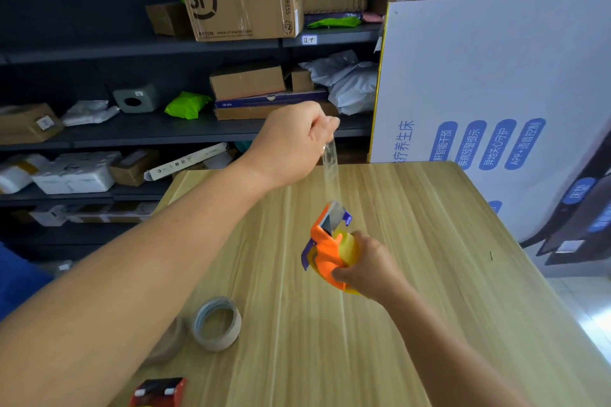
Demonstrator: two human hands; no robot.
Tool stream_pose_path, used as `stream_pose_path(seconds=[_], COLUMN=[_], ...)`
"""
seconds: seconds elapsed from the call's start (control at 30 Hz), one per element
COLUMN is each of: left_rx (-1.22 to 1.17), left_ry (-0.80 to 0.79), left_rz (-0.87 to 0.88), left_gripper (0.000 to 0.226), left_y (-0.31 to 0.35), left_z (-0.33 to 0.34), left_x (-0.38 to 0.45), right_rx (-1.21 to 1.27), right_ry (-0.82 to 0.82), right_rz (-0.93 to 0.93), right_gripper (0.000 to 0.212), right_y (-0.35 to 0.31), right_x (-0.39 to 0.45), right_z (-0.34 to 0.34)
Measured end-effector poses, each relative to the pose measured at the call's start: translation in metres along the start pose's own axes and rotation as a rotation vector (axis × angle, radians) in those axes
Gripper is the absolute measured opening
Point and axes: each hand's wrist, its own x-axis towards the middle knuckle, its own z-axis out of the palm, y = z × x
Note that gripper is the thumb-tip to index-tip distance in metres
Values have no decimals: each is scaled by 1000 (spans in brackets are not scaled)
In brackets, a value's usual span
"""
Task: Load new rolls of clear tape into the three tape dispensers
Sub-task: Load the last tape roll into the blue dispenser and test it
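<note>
A: Pulling the strip up from the head view, is that what's going on?

B: Yes. The left hand [291,139] is raised above the table [429,274], fingers closed in a pinch on the free end of the clear tape [331,172], which runs down in a taut band to the mouth of the orange dispenser [325,248].

A: And the other one?

B: The right hand [370,268] is curled around the dispenser's lower body and the yellowish tape roll [348,246] seated in it, holding it just above or on the table; I can't tell if it touches.

A: Why hold it like that?

B: My guess: the grip keeps the dispenser from lifting while the strip is drawn through past the blade, so the roll feeds straight. Pulling upward keeps the sticky side clear of the wood.

A: How many of each do you count?

B: One orange dispenser in hand. A second dispenser, red and black [158,391], sits at the bottom edge near the left forearm, only partly in frame. The third isn't visible. Two cardboard rings [216,322] lie beside each other on the table under the left arm; they look like spent cores or thin rolls, and I can't say which.

A: So how far along?

B: This dispenser looks loaded and is being threaded; the red one's state can't be read.
</note>
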Motion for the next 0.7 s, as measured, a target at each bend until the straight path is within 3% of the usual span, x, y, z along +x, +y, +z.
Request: stream_pose_path(seconds=[0.13, 0.47, 0.7], left_rx=[-40, -146, -203], left_ry=[44, -12, -17], left_rz=[-2, -9, 0], left_gripper=[33, 31, 30], left_y=[0, 14, 14], left_z=[-5, -4, -6], left_x=[4, 4, -6], right_rx=[133, 83, -43], right_ry=[-23, -28, -11], right_rz=[39, -108, -83], right_gripper=[46, 65, 48], right_y=[20, -16, -31], right_x=[-5, -7, -11], right_z=[8, 3, 13])
